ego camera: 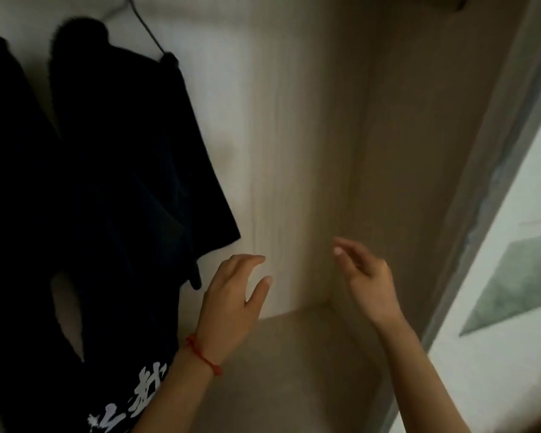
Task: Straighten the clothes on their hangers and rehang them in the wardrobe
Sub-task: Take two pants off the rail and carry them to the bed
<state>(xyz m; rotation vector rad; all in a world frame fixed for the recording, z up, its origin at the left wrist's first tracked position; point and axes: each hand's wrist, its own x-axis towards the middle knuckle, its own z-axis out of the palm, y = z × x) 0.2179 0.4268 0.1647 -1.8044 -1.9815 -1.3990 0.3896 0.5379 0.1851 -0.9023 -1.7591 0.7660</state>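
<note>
Inside the wardrobe (325,120), left hand (231,295) and right hand (366,279) hover released, empty; dark shirt (132,170) hangs left of them

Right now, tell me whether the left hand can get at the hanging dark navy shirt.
Probably yes. The left hand is open and empty, just right of the dark navy shirt's sleeve hem, and nothing stands between them.
</note>
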